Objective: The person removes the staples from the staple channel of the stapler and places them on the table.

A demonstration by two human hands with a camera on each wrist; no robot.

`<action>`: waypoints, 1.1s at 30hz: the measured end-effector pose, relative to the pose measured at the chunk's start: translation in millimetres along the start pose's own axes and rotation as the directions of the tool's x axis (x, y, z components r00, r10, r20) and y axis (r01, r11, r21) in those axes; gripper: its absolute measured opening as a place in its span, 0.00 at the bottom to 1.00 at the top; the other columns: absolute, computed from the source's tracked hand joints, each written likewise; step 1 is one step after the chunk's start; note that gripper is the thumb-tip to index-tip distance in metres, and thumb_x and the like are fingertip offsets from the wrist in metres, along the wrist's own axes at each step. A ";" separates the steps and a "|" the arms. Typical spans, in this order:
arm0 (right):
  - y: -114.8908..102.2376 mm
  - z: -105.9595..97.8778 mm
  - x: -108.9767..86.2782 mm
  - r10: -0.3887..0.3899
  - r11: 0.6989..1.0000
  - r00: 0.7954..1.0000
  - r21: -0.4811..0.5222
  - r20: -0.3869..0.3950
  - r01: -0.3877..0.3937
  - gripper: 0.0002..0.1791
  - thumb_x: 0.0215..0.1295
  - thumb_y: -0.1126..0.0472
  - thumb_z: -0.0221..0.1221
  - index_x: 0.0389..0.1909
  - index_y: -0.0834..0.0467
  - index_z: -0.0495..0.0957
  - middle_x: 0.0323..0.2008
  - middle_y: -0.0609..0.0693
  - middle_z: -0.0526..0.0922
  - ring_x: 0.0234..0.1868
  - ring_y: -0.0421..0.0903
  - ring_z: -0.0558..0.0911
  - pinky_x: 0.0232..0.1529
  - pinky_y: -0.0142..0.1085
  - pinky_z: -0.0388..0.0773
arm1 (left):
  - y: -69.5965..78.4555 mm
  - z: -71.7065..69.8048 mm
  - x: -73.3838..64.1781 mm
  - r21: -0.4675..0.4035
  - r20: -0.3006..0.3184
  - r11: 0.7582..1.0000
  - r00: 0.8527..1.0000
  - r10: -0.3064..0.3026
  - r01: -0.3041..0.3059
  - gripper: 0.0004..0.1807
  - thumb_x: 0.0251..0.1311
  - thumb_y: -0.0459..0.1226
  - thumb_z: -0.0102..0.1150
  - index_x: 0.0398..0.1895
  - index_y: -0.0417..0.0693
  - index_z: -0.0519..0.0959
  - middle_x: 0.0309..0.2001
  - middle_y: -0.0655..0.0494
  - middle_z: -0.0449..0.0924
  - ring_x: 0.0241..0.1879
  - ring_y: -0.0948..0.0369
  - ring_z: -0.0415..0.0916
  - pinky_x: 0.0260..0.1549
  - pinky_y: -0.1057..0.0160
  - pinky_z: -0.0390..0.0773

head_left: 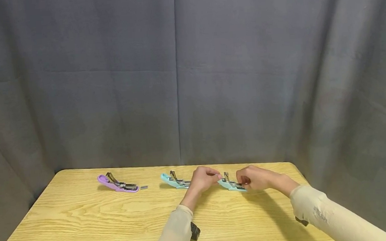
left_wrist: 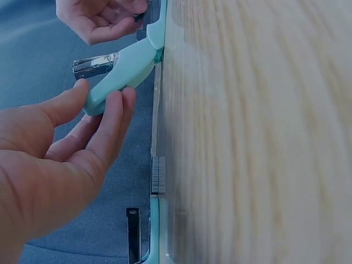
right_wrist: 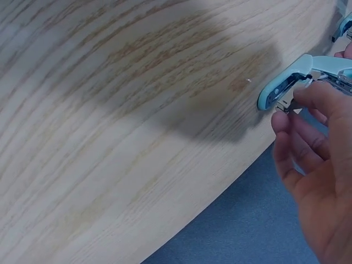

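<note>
- The teal stapler sits open on the far side of the table, between the two hands.
- The left hand pinches the stapler's raised plastic top with thumb and fingers.
- The right hand has its fingers curled at the other end, touching the shiny metal part. It looks like a pinch, but the tips are hard to see.
- A second teal stapler lies open just left of the left hand.
- A little block of staples lies between the two teal ones.
- A purple stapler lies open further left, with a small metal piece beside it.
- A grey curtain hangs behind the table.
- No words or labels can be read on anything.
</note>
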State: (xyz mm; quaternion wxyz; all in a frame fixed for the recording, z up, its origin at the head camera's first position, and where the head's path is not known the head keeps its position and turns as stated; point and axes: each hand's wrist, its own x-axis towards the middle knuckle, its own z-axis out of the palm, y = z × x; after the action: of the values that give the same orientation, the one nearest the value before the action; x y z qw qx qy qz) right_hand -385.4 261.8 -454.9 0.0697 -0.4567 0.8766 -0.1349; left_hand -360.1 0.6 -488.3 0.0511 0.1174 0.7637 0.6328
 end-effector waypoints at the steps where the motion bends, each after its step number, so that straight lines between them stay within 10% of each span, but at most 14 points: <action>1: 0.4 0.6 -0.5 0.004 1.000 1.000 -0.001 -0.006 -0.004 0.11 0.58 0.76 0.65 0.33 0.56 0.79 0.28 0.43 0.78 0.27 0.37 0.72 0.28 0.31 0.72 | -0.2 -0.1 -0.1 -0.001 0.001 1.000 1.000 -0.003 0.003 0.09 0.64 0.35 0.69 0.43 0.39 0.88 0.37 0.53 0.85 0.39 0.47 0.86 0.41 0.51 0.84; 17: 1.2 5.2 -11.3 0.048 0.996 0.989 0.080 -0.137 -0.038 0.09 0.60 0.72 0.70 0.34 0.56 0.84 0.32 0.43 0.84 0.30 0.37 0.80 0.31 0.34 0.80 | -1.3 -2.9 -1.5 -0.020 0.056 0.999 0.998 -0.032 0.034 0.10 0.65 0.38 0.70 0.44 0.41 0.87 0.39 0.54 0.83 0.41 0.49 0.86 0.43 0.54 0.83; 33: 11.4 6.2 -30.3 0.214 0.964 0.905 0.232 -0.367 -0.133 0.05 0.64 0.72 0.67 0.40 0.63 0.85 0.38 0.51 0.87 0.36 0.45 0.86 0.36 0.38 0.84 | 6.7 -9.4 -5.0 -0.029 0.062 0.999 0.997 -0.039 0.041 0.13 0.71 0.39 0.63 0.50 0.39 0.85 0.44 0.51 0.83 0.45 0.46 0.84 0.49 0.48 0.81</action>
State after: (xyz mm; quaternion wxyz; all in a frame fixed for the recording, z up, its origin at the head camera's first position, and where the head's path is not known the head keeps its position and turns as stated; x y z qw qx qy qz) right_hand -375.5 291.8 -464.3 -0.0480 -0.3312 0.8920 -0.3040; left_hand -356.6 -8.5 -480.3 0.0891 0.1209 0.7541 0.6394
